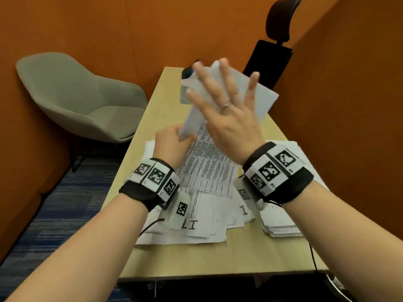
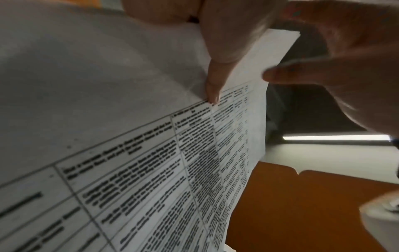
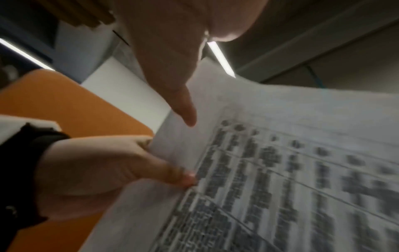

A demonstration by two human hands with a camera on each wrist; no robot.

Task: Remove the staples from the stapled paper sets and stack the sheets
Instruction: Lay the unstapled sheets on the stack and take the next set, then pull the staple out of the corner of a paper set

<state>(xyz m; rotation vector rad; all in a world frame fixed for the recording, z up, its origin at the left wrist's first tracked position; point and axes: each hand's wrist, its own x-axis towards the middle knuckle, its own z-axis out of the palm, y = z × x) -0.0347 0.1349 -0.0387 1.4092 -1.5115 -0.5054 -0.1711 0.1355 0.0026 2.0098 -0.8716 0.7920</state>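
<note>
My left hand [image 1: 184, 137] pinches the near-left corner of a stapled paper set [image 1: 209, 168] printed with a table, holding it tilted above the table. The left wrist view shows my thumb [image 2: 215, 71] pressed on that paper set [image 2: 151, 170]. The set's top sheet [image 1: 262, 99] is lifted, blank side towards me. My right hand [image 1: 224, 94] is raised against this sheet, fingers straight and spread, gripping nothing. From the right wrist, one finger [image 3: 175, 95] lies along the paper set [image 3: 280, 170] while my left hand [image 3: 112, 172] holds its edge. No staple is visible.
Loose sheets [image 1: 196, 229] lie spread over the wooden table [image 1: 239, 256] under my wrists, with a neater stack [image 1: 281, 225] at the right. A dark object [image 1: 187, 71] sits at the far end. A grey chair [image 1: 82, 99] stands left, a black office chair [image 1: 268, 59] behind.
</note>
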